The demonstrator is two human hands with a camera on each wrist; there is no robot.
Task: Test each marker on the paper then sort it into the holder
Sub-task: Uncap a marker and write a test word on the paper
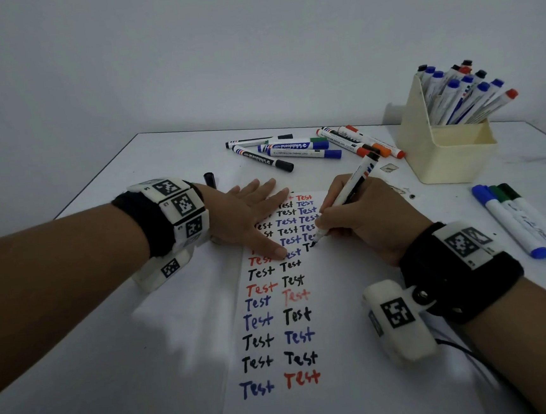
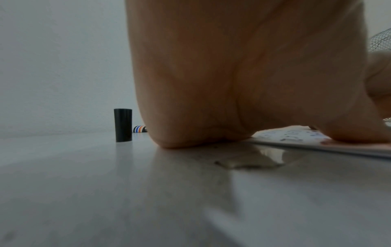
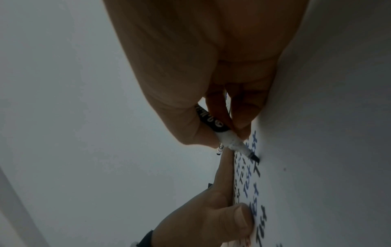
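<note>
Right hand [image 1: 361,214] grips an uncapped black marker [image 1: 349,193] in a writing hold, thumb and fingers curled round the lower barrel; the right wrist view shows the same pinch just above the white nib collar. Marker tilted, rear end up and away from the person, black tip touching the paper [image 1: 332,300] beside a fresh black "T" in the third column. Left hand [image 1: 252,215] lies flat, fingers straight and spread, pressing the paper's upper left part; heel of the palm rests on the table [image 1: 111,336], as the left wrist view confirms. Paper carries columns of "Test" in black, blue and red. Black cap [image 2: 123,125] stands upright on the table beyond the left hand, apart from it. Loose markers [image 1: 296,148] lie in a scattered group past the paper's far edge. Cream holder [image 1: 452,155] stands far right, many markers upright in its rear compartment. Three more markers [image 1: 526,217], blue, green and black, lie side by side near the right wrist.
</note>
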